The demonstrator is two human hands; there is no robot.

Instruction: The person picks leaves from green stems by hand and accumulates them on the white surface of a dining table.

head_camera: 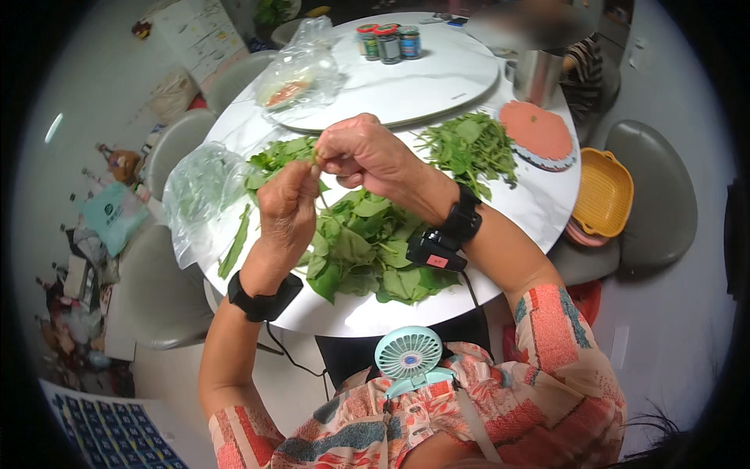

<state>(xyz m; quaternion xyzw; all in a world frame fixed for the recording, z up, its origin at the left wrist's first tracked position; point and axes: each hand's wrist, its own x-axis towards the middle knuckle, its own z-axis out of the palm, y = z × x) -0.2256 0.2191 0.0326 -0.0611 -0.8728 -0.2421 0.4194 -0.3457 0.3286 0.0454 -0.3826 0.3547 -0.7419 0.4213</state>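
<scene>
My left hand (291,196) and my right hand (363,153) meet above the round marble-patterned table (527,220), their fingertips pinching a thin green stem between them. The stem hangs down from the left fingertips. Below lies a large heap of leafy greens (351,249). Behind my left hand is a smaller pile of leaves (284,153), partly hidden by the hands. To the right of my right hand sits a pile of cut stems and leaves (471,146). One loose green leaf or stem (236,243) lies at the table's left. Both wrists wear black strapped devices.
Clear plastic bags (202,193) lie at the left edge and on the raised turntable (428,88), near several lidded jars (388,44). At right are a pink round mat (536,132), a metal pitcher (536,77) and a yellow basket (603,190) on a chair. A person sits across.
</scene>
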